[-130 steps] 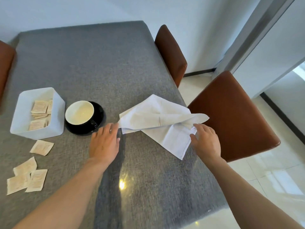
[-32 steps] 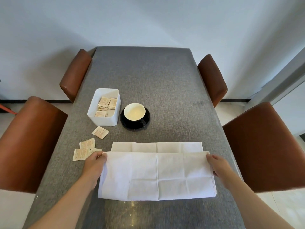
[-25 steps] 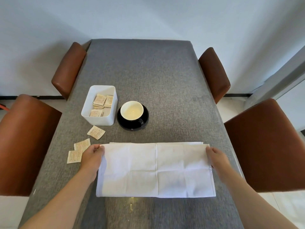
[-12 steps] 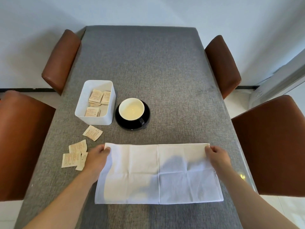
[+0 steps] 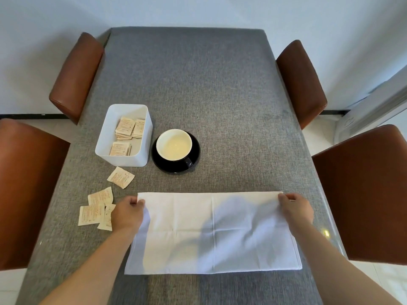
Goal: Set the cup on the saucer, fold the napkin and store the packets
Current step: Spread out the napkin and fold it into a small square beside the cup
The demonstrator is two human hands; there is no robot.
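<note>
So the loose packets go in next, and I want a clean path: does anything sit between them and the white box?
Nothing visible does. The loose packets lie on bare table just in front of the white box; the cup stands off to its right.

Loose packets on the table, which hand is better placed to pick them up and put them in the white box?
Left. The left hand pinches the napkin corner right beside the loose packets, and the white box is on that side too. The right hand is across the napkin.

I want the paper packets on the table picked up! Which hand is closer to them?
The left hand: it touches the loose packets while pinching the napkin corner. The right hand pinches the opposite corner.
</note>
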